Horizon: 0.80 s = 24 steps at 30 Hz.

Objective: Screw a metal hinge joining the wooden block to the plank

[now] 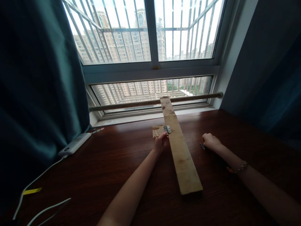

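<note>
Left hand [160,142] at hinge [167,129], right hand [211,141] by screws [202,146] (board [182,153] between).

Daylight reaches you from the window [153,44] ahead, glaring nearly white at the top. Around you it is dim, the curtain [44,72] on your left sinking toward black, a faint sheen on the reddish-brown tabletop [113,157].

The board [183,157] lies on the table [127,141], before the window [152,71]. The hinge [167,129] is at the board's left edge, by the left hand [160,142]; the right hand [211,142] is right of the board.
</note>
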Each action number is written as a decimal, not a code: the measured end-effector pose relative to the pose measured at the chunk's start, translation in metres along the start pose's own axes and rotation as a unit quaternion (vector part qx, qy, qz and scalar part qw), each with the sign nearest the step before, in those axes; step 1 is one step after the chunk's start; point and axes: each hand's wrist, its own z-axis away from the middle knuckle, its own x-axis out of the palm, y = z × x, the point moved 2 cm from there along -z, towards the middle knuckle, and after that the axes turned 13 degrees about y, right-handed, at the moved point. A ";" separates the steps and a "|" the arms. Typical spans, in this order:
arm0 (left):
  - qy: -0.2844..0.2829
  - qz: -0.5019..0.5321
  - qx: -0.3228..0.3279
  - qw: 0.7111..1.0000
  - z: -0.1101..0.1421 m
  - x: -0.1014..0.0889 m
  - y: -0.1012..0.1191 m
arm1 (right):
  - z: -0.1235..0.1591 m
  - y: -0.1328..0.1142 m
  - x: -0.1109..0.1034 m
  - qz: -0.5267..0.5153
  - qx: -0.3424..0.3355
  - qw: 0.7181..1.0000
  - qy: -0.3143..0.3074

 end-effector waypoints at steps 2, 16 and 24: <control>-0.001 0.000 0.003 1.000 0.001 0.001 0.000 | -0.003 -0.001 -0.001 -0.003 -0.002 1.000 0.004; -0.007 0.004 -0.006 1.000 0.006 0.003 0.002 | -0.024 -0.141 -0.033 -0.408 -0.150 0.863 0.256; -0.019 0.032 -0.026 0.999 0.005 0.002 0.000 | -0.033 -0.157 -0.021 -0.334 -0.165 0.883 0.287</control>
